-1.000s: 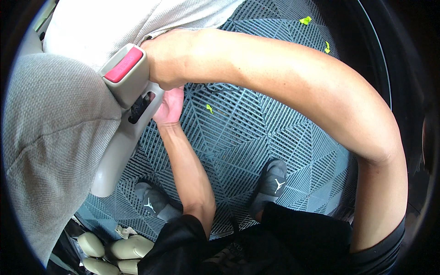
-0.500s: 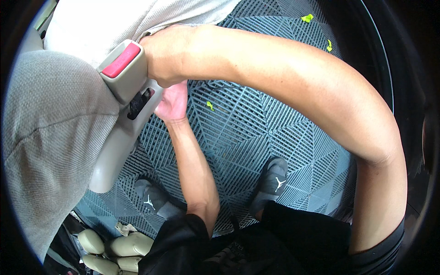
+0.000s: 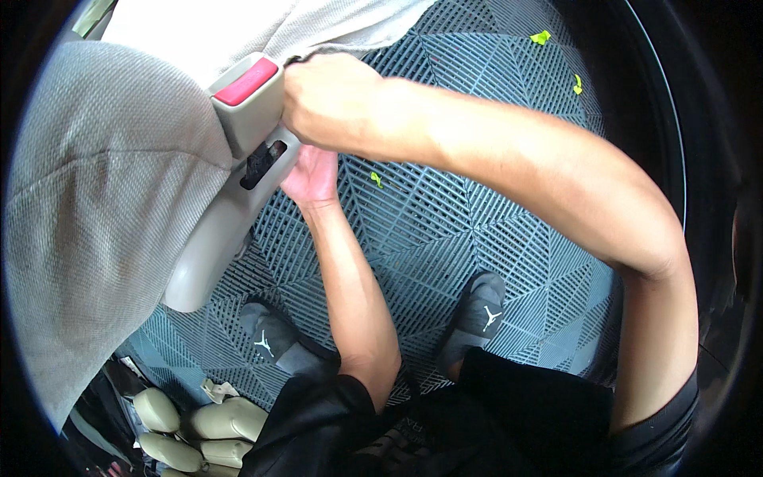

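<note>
A seat-belt buckle [image 3: 251, 107] with a red button stands upright beside the grey fabric seat backrest [image 3: 119, 191]. Below it runs a pale grey plastic side trim [image 3: 203, 266], with a slot showing dark material inside. My left hand [image 3: 311, 176] reaches up behind this trim, palm turned up; its fingers are hidden by the trim and my other hand. Just right of the buckle, my right hand [image 3: 330, 103] is curled closed against the edge of the light seat cushion cover [image 3: 350, 24]. What its fingers grip is hidden.
Blue-grey slatted floor tiles [image 3: 413, 238] lie below, with small yellow-green scraps [image 3: 540, 37] on them. My feet stand there in dark slippers [image 3: 483, 314]. Cream padded seat parts [image 3: 226, 420] lie at the lower left. A dark curved edge [image 3: 675, 119] borders the right.
The buckle, trim and seat sit further right and higher in view, with a slight shift of the whole picture. More of my right hand shows beside the cover edge. My left hand stays behind the trim.
</note>
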Action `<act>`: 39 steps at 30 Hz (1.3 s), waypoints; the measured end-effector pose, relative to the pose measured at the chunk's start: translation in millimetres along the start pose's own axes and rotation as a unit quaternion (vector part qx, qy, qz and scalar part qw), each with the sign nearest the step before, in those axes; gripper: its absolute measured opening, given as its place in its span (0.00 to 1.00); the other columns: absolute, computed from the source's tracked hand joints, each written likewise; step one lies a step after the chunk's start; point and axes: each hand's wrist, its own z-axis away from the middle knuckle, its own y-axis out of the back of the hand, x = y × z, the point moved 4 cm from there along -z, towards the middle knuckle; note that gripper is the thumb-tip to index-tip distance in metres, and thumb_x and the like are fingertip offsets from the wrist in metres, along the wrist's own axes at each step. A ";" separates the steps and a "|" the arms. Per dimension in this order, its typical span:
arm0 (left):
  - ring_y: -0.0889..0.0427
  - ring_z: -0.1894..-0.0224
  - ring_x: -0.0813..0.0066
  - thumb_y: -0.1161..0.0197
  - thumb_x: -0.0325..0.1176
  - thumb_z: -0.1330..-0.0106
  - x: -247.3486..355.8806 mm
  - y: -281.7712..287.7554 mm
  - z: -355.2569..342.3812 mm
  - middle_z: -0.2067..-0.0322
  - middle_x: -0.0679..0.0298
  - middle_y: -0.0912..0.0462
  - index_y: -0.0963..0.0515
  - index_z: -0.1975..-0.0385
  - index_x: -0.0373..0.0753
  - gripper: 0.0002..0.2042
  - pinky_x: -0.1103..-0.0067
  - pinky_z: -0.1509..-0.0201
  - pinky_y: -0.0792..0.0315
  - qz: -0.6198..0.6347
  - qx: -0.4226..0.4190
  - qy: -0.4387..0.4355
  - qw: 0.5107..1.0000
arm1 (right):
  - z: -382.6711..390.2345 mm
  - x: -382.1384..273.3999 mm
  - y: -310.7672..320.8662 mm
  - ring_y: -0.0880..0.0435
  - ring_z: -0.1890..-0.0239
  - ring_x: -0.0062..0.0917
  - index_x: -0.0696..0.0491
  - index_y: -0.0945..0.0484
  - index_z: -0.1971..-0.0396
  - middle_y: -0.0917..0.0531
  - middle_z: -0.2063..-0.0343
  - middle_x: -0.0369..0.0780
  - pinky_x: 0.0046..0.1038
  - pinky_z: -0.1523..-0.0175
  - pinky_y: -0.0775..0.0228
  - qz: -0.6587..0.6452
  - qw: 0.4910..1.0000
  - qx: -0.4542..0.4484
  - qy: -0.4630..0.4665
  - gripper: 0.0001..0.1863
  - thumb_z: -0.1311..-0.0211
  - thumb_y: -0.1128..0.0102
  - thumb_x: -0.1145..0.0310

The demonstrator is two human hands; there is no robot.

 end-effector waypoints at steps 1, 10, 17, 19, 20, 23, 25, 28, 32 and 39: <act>0.43 0.33 0.57 0.50 0.42 0.33 1.4 3.0 -0.1 0.36 0.52 0.39 0.40 0.38 0.35 0.26 0.56 0.31 0.52 0.004 0.007 0.006 1.000 | 5.3 0.4 -0.9 0.16 0.66 0.40 0.56 0.17 0.74 0.16 0.73 0.48 0.38 0.58 0.25 -0.091 0.994 0.044 -0.027 0.11 0.49 0.50 0.70; 0.40 0.34 0.62 0.51 0.41 0.32 3.3 -1.9 0.3 0.38 0.58 0.34 0.34 0.41 0.38 0.22 0.60 0.31 0.49 0.051 -0.068 0.042 0.995 | 8.9 7.4 -19.1 0.17 0.68 0.46 0.56 0.18 0.74 0.18 0.73 0.51 0.40 0.61 0.24 -0.111 0.987 0.118 -0.020 0.09 0.50 0.46 0.69; 0.41 0.34 0.60 0.47 0.42 0.34 -1.7 -5.3 -2.5 0.38 0.55 0.36 0.37 0.39 0.37 0.26 0.60 0.30 0.50 -0.075 0.009 -0.018 0.997 | 5.3 6.2 2.5 0.19 0.73 0.44 0.60 0.21 0.78 0.21 0.80 0.51 0.37 0.67 0.25 -0.049 0.992 0.109 0.032 0.05 0.55 0.44 0.75; 0.42 0.34 0.60 0.47 0.43 0.34 0.6 -5.5 -0.9 0.37 0.54 0.37 0.38 0.39 0.36 0.26 0.60 0.30 0.51 -0.105 0.016 -0.024 0.994 | 1.3 3.4 7.1 0.17 0.66 0.44 0.59 0.19 0.74 0.19 0.74 0.52 0.39 0.60 0.25 -0.024 0.996 0.061 0.055 0.09 0.51 0.48 0.73; 0.42 0.34 0.60 0.47 0.43 0.34 -0.4 -5.9 0.1 0.38 0.54 0.37 0.38 0.39 0.36 0.27 0.59 0.30 0.51 -0.099 0.016 -0.024 0.995 | 0.3 2.6 7.9 0.17 0.63 0.44 0.59 0.18 0.72 0.18 0.70 0.53 0.40 0.57 0.25 -0.009 0.997 0.036 0.064 0.11 0.50 0.50 0.71; 0.44 0.33 0.61 0.47 0.44 0.34 -1.6 -6.1 1.3 0.38 0.54 0.36 0.37 0.40 0.35 0.26 0.59 0.30 0.52 -0.078 0.020 -0.024 0.996 | -0.5 1.3 8.1 0.17 0.62 0.43 0.60 0.19 0.72 0.17 0.70 0.53 0.39 0.55 0.25 -0.034 0.998 0.023 0.054 0.11 0.50 0.50 0.73; 0.44 0.33 0.61 0.48 0.44 0.34 -1.4 -4.4 0.1 0.38 0.55 0.36 0.36 0.40 0.35 0.26 0.59 0.30 0.52 -0.057 0.026 -0.023 0.998 | 0.5 1.7 9.5 0.17 0.62 0.43 0.60 0.19 0.72 0.18 0.70 0.53 0.39 0.55 0.25 -0.069 0.997 0.019 0.040 0.11 0.51 0.50 0.73; 0.43 0.33 0.61 0.49 0.45 0.33 -0.7 -4.0 1.3 0.38 0.56 0.35 0.35 0.41 0.36 0.25 0.59 0.30 0.53 -0.075 0.033 -0.022 0.996 | -0.8 0.1 15.3 0.17 0.63 0.44 0.61 0.19 0.73 0.18 0.70 0.54 0.39 0.57 0.24 -0.116 0.993 -0.008 -0.007 0.10 0.53 0.49 0.75; 0.41 0.34 0.62 0.49 0.45 0.34 -9.2 -9.3 6.1 0.39 0.58 0.34 0.35 0.41 0.38 0.25 0.59 0.30 0.52 -0.138 0.062 -0.024 0.988 | 4.8 0.8 19.0 0.17 0.65 0.44 0.61 0.19 0.75 0.19 0.73 0.54 0.39 0.60 0.24 -0.089 0.995 0.032 -0.012 0.09 0.54 0.48 0.77; 0.36 0.38 0.68 0.49 0.46 0.35 13.0 9.2 10.3 0.43 0.62 0.29 0.32 0.44 0.41 0.23 0.60 0.41 0.40 -0.208 -0.011 -0.013 0.978 | 72.7 -24.2 -12.4 0.18 0.74 0.23 0.61 0.22 0.64 0.19 0.76 0.42 0.26 0.68 0.26 -0.353 0.918 0.144 -0.107 0.07 0.41 0.47 0.77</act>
